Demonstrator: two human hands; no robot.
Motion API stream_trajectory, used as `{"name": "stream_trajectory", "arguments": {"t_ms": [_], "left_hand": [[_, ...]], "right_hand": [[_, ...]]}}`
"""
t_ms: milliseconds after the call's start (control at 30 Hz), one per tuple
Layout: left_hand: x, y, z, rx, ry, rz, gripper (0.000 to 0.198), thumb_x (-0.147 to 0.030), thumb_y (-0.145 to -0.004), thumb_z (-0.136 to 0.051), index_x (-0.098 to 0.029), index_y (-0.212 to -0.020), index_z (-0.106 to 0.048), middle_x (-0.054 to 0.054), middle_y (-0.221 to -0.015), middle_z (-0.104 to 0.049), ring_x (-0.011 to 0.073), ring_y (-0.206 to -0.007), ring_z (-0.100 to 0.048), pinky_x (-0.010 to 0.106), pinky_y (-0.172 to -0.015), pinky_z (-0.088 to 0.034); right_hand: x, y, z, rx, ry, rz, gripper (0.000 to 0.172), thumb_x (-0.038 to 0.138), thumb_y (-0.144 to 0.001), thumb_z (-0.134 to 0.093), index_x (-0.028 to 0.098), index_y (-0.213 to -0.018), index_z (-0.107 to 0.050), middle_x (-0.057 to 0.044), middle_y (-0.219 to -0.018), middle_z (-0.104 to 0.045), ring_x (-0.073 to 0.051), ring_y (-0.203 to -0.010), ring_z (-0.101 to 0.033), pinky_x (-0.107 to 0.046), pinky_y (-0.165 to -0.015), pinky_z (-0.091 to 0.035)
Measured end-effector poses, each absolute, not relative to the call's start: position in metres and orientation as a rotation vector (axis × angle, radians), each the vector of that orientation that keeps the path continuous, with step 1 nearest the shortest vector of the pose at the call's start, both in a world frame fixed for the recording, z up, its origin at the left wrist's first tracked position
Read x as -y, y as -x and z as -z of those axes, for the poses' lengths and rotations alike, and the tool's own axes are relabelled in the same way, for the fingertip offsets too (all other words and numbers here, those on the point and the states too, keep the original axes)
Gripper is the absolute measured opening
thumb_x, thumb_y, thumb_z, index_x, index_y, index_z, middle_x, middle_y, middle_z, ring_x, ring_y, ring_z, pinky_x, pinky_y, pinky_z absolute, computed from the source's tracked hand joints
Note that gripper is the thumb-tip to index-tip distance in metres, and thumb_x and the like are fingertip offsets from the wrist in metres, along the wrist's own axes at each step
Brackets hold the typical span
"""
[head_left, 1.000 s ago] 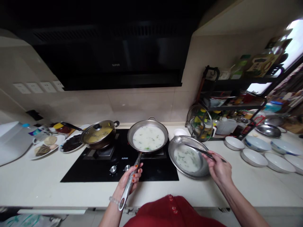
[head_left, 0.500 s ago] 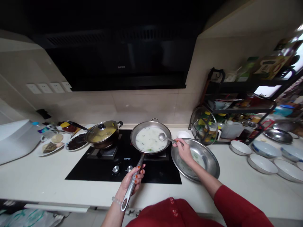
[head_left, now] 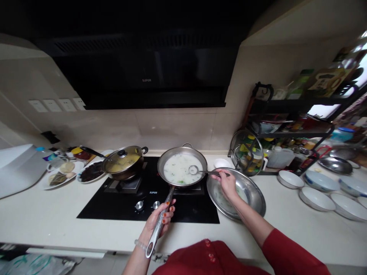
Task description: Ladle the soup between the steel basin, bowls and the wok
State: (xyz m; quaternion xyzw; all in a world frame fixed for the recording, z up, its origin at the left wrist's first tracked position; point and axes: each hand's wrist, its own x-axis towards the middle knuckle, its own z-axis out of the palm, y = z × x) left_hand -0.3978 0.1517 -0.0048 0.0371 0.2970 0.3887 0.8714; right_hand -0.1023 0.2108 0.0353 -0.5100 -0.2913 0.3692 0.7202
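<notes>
A wide metal frying pan [head_left: 162,168] sits on the right burner, filled with white, milky soup [head_left: 176,166] flecked with green. My left hand [head_left: 160,218] is wrapped round its long metal handle near the front of the stove. Between the fingers of my right hand [head_left: 228,183] is the handle of a metal ladle [head_left: 194,169], whose bowl is in the soup at the pan's right side. Beneath my right forearm stands a large steel basin [head_left: 255,194] with some pale liquid and green bits at its bottom.
A lidded pot [head_left: 123,162] occupies the left burner of the black stove [head_left: 114,206]. Plates of food [head_left: 91,172] lie further left. On the right are a rack of bottles [head_left: 286,133], a glass lid [head_left: 246,152] and several bowls [head_left: 317,198]. A black range hood [head_left: 146,91] hangs above.
The ladle's bowl has gone from above the pan's right side down into the soup, slightly left. My right hand has shifted a little rightward and lower. My left hand keeps its hold.
</notes>
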Motion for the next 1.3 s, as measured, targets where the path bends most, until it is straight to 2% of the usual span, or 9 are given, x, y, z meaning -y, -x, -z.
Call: {"name": "stream_trajectory", "arguments": {"t_ms": [133,400,667,900,1000,1167,1300], "left_hand": [[-0.153,0.399,0.007,-0.62,-0.1,-0.811,0.024,-0.017,-0.089,-0.049,-0.008,-0.111,-0.054,0.0,-0.071,-0.049,-0.0003,-0.043,-0.038,0.007,-0.033,-0.03],[-0.153,0.4,0.009,-0.612,-0.08,-0.812,0.024,-0.017,-0.09,-0.046,-0.007,-0.111,-0.054,0.0,-0.072,-0.048,0.0002,-0.041,-0.037,0.008,-0.032,-0.03],[-0.152,0.4,0.006,-0.619,-0.077,-0.816,0.024,-0.016,-0.089,-0.048,-0.008,-0.111,-0.053,0.0,-0.072,-0.049,-0.0003,-0.042,-0.038,0.007,-0.033,-0.03],[-0.151,0.4,0.005,-0.627,-0.113,-0.809,0.025,-0.017,-0.089,-0.05,-0.011,-0.113,-0.053,0.0,-0.072,-0.05,-0.0014,-0.043,-0.037,0.006,-0.034,-0.029],[-0.151,0.399,0.005,-0.633,-0.108,-0.809,0.024,-0.017,-0.09,-0.048,-0.011,-0.113,-0.053,0.0,-0.072,-0.05,-0.0012,-0.042,-0.036,0.007,-0.033,-0.029],[-0.152,0.4,0.007,-0.615,-0.085,-0.806,0.028,-0.017,-0.09,-0.047,-0.008,-0.115,-0.052,0.0,-0.073,-0.048,-0.0004,-0.042,-0.037,0.008,-0.033,-0.03],[-0.154,0.402,0.011,-0.608,-0.119,-0.79,0.035,-0.017,-0.088,-0.051,-0.011,-0.121,-0.048,-0.001,-0.072,-0.047,-0.0005,-0.042,-0.036,0.007,-0.032,-0.029]], "right_hand": [[-0.208,0.1,-0.037,0.587,1.092,-0.823,0.009,0.024,-0.064,-0.066,0.018,-0.068,-0.061,0.0,-0.073,-0.066,-0.015,-0.052,-0.067,-0.024,-0.056,-0.057],[-0.207,0.094,-0.036,0.523,1.057,-0.843,0.012,0.023,-0.06,-0.068,0.017,-0.067,-0.061,0.0,-0.072,-0.066,-0.014,-0.051,-0.066,-0.025,-0.058,-0.059],[-0.201,0.09,-0.043,0.539,1.041,-0.828,0.01,0.024,-0.06,-0.069,0.02,-0.064,-0.061,0.0,-0.069,-0.066,-0.017,-0.055,-0.065,-0.032,-0.062,-0.061],[-0.183,0.066,-0.056,0.498,1.038,-0.85,0.007,0.022,-0.06,-0.071,0.022,-0.062,-0.064,-0.004,-0.078,-0.07,-0.021,-0.062,-0.068,-0.038,-0.071,-0.061],[-0.168,0.049,-0.061,0.459,1.057,-0.817,0.01,0.022,-0.056,-0.072,0.019,-0.061,-0.064,-0.007,-0.078,-0.07,-0.023,-0.06,-0.068,-0.038,-0.067,-0.061],[-0.139,0.018,-0.058,0.387,1.144,-0.739,0.018,0.021,-0.051,-0.074,0.014,-0.064,-0.065,-0.006,-0.072,-0.068,-0.024,-0.06,-0.069,-0.032,-0.051,-0.058],[-0.12,0.0,-0.04,0.451,1.3,-0.627,0.021,0.029,-0.054,-0.073,0.015,-0.068,-0.064,-0.005,-0.071,-0.069,-0.021,-0.056,-0.068,-0.03,-0.053,-0.057]]}}
